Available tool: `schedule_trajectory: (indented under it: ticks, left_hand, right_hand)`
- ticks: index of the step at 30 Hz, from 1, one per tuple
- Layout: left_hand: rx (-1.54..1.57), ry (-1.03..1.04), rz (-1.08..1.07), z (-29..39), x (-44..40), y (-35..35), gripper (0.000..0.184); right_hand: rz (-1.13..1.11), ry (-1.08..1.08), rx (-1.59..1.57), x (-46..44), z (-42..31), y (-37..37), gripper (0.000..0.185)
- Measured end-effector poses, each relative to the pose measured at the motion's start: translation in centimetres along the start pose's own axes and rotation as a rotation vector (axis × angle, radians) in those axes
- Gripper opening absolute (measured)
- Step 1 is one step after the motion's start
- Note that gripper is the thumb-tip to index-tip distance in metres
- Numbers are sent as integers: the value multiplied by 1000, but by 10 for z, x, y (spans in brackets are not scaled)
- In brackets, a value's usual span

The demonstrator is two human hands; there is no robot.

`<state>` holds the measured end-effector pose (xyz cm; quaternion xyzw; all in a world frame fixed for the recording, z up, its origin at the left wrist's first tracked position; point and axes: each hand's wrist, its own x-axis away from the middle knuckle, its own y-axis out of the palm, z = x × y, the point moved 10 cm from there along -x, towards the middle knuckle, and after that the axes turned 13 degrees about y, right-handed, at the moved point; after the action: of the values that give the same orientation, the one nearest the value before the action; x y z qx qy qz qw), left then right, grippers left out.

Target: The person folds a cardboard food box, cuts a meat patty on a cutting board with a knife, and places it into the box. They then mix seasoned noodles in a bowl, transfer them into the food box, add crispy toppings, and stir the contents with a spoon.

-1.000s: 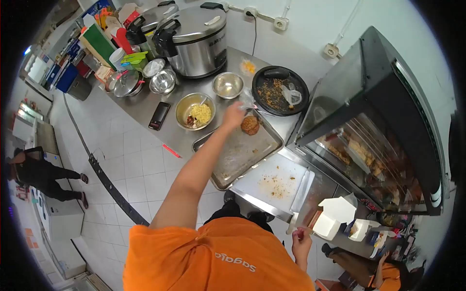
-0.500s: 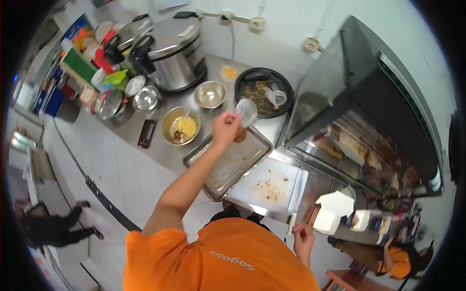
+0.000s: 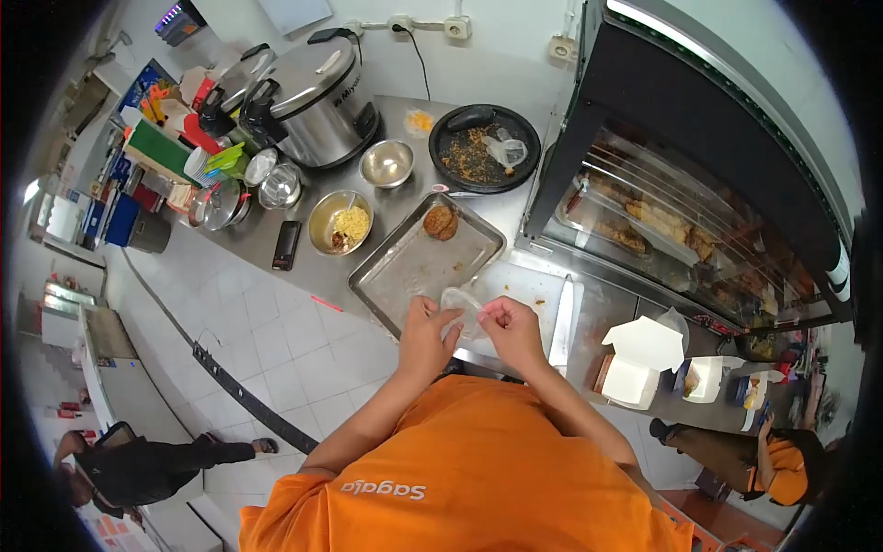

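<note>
Clear plastic piece (image 3: 459,300) — thin and see-through, its exact kind hard to make out — sits between the two hands, in front of the person's chest and above the near edge of the tray and board.

At far left, a person in dark clothes (image 3: 166,467) is out on the tiled floor (image 3: 258,304). On the steel counter, a black phone (image 3: 286,246) lies near the edge, with a large rice cooker (image 3: 324,115) behind it by the wall. Just beside the phone, a metal bowl (image 3: 321,211) holds yellow shreds (image 3: 351,223) and some darker bits; a smaller bowl (image 3: 386,164) sits behind that one.

Next comes the left hand (image 3: 425,337), fingers curled and thumb raised at the plastic's left side; whether they pinch it, I cannot tell. Beyond it lies a metal tray (image 3: 400,269) with one round brown patty (image 3: 441,222) near its far end. Farther back, a round black pan (image 3: 441,158) holds brown crumbs and crumpled plastic.

The right hand (image 3: 515,333) pinches the plastic's right side between thumb and fingers, over a white board (image 3: 520,276) with a few crumbs. A long flat blade (image 3: 564,317) lies along the board's right side.

Farther right stand a dark display cabinet (image 3: 699,69) with browned food behind glass, an open white box (image 3: 629,385) and, past smaller boxes, a person in orange (image 3: 789,471).
</note>
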<state>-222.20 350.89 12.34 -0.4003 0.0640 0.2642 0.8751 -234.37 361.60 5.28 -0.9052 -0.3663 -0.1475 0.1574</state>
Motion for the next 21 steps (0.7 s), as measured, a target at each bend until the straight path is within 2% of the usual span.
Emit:
schedule_trajectory:
  ticks: [2,3,5,7,10,11,14,15,18,20,21]
  left_hand:
    - [-206,87,24,31,4,-9,23]
    - [-164,181,24,41,4,-5,23]
    - [-78,368,31,57,6,5,24]
    - [76,377,-50,42,9,23,24]
    - [182,392,-164,41,8,43,18]
    - [201,393,-203,43,9,50,15]
    - [324,-420,-306,-84,46,109,19]
    - [897,-699,117,-74,45,102,28]
    - [1263,-941,407,-71,46,104,27]
    - [1318,-872,365,-47,34,102,28]
    - [1366,-800,314,-41,31,106,28]
  right_hand:
    - [16,-57,176,13,-20,-1,16]
    - [6,-121,219,16,-25,0,7]
    - [-157,-87,199,10,-16,6,8]
    - [-364,0,91,0,-2,13,11]
    - [-408,191,156,1,0,-6,21]
    - [-403,135,168,1,-4,-9,22]
    - [-100,-116,175,22,-46,-37,20]
    - [-84,-212,257,35,-57,-34,21]
    - [28,-463,446,71,-73,-21,25]
    - [186,-594,490,79,-70,-11,29]
    - [214,-553,494,74,-64,-9,30]
